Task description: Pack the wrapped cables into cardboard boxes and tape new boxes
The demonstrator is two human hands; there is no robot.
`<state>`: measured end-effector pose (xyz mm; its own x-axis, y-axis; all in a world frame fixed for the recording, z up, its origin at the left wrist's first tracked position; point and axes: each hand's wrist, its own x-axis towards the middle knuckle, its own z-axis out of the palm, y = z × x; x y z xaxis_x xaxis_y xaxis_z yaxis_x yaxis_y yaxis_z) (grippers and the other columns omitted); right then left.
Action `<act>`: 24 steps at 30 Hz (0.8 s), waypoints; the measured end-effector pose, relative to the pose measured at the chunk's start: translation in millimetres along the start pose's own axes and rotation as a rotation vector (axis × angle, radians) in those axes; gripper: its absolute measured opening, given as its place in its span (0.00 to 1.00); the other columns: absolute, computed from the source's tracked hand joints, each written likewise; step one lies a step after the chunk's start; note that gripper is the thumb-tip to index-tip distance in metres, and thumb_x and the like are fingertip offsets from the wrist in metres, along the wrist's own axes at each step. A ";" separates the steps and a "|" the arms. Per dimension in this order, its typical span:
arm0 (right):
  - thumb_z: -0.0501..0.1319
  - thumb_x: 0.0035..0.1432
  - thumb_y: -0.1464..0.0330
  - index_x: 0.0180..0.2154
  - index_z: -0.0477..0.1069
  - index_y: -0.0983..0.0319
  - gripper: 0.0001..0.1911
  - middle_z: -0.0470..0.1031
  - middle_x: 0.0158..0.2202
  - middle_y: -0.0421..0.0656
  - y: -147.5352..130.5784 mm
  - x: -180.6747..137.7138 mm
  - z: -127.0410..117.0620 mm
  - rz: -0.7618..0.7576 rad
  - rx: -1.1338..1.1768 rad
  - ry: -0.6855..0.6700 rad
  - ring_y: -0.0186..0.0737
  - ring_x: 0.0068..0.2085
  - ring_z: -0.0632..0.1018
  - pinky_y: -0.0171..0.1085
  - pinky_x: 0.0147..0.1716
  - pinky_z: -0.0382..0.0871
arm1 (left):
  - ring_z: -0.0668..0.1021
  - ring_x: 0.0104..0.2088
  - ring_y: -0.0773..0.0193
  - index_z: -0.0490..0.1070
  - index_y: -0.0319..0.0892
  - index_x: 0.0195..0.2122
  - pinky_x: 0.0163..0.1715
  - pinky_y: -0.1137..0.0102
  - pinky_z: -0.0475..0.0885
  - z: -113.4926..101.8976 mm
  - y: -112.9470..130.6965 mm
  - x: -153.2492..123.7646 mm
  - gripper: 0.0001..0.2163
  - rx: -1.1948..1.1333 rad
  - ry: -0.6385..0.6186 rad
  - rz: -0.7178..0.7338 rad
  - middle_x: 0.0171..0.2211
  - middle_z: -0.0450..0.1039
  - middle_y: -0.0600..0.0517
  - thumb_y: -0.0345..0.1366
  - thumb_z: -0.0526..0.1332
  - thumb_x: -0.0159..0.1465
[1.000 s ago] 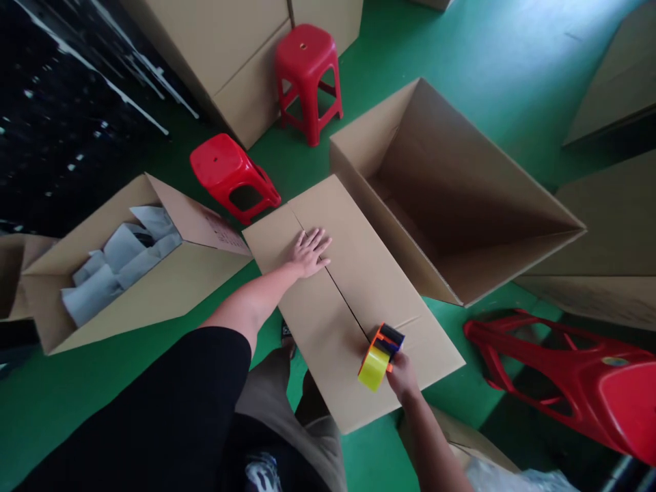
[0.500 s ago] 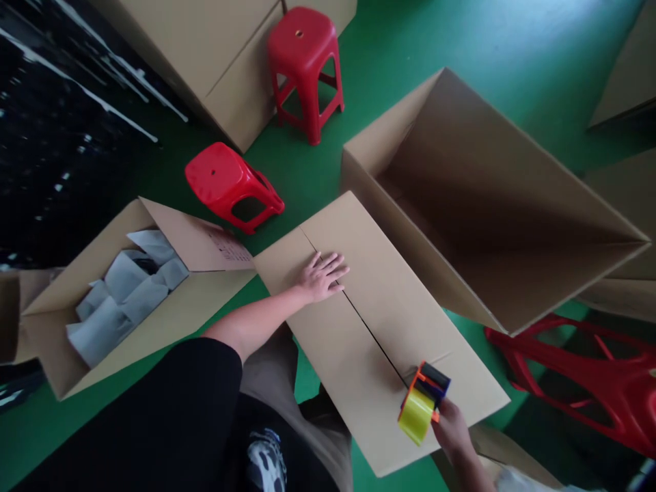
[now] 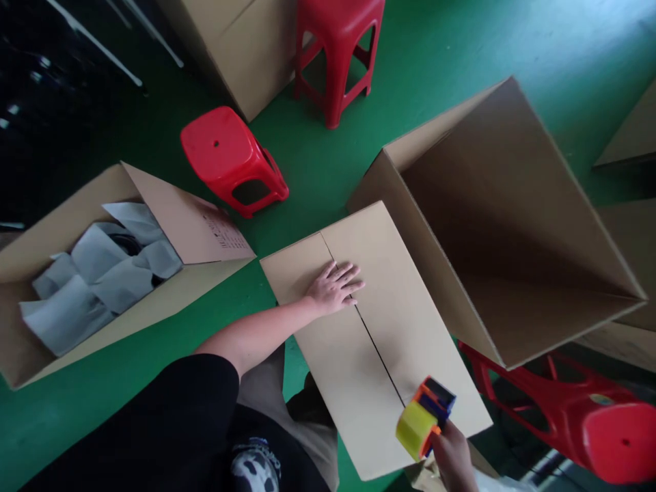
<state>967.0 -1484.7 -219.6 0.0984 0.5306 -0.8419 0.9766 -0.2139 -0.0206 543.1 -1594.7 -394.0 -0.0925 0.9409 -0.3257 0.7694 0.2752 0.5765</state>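
My right hand (image 3: 454, 454) has its grip wrapped around the tape dispenser (image 3: 424, 418), sitting at the near end of the closed carton (image 3: 374, 335) seam. Ahead of that grip, my left hand (image 3: 335, 287) lies spread flat, pinning both flaps; I keep the roll centred on the seam.

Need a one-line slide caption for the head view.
Left hand flat on closed carton flaps at the seam; right hand holds tape dispenser at its near end.
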 end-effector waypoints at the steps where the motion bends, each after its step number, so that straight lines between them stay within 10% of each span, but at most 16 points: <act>1: 0.64 0.42 0.59 0.29 0.79 0.55 0.12 0.82 0.28 0.49 -20.7 -5.3 -2.1 0.042 0.047 -0.006 0.63 0.31 0.84 0.51 0.27 0.78 | 0.55 0.77 0.52 0.65 0.59 0.72 0.77 0.45 0.45 -0.8 0.8 0.3 0.27 -0.023 -0.002 0.003 0.76 0.56 0.53 0.56 0.53 0.74; 10: 0.71 0.44 0.66 0.50 0.74 0.56 0.28 0.82 0.37 0.43 -291.7 -15.6 17.0 -0.159 0.709 -0.342 0.50 0.39 0.84 0.44 0.37 0.81 | 0.52 0.78 0.51 0.65 0.53 0.72 0.78 0.45 0.39 -3.7 3.3 1.0 0.26 -0.308 -0.034 -0.011 0.76 0.56 0.51 0.48 0.56 0.74; 17: 0.68 0.54 0.61 0.50 0.77 0.60 0.22 0.83 0.40 0.45 -382.3 -0.1 21.0 -0.208 0.624 -0.508 0.48 0.40 0.83 0.42 0.41 0.80 | 0.54 0.78 0.53 0.70 0.44 0.69 0.79 0.50 0.38 3.5 14.8 3.0 0.24 -0.333 0.043 -0.013 0.73 0.63 0.48 0.39 0.55 0.73; 24: 0.76 0.51 0.60 0.52 0.81 0.62 0.27 0.81 0.34 0.40 -504.7 56.5 26.2 -0.498 0.081 -0.369 0.34 0.30 0.77 0.33 0.31 0.72 | 0.55 0.78 0.53 0.74 0.48 0.65 0.79 0.52 0.41 9.8 21.7 5.9 0.22 -0.372 0.095 0.014 0.74 0.62 0.51 0.44 0.60 0.71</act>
<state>474.6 -1368.3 -270.9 -0.4520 0.2669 -0.8512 0.8692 -0.0826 -0.4875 565.5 -1585.1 -390.8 -0.1556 0.9543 -0.2552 0.4903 0.2989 0.8187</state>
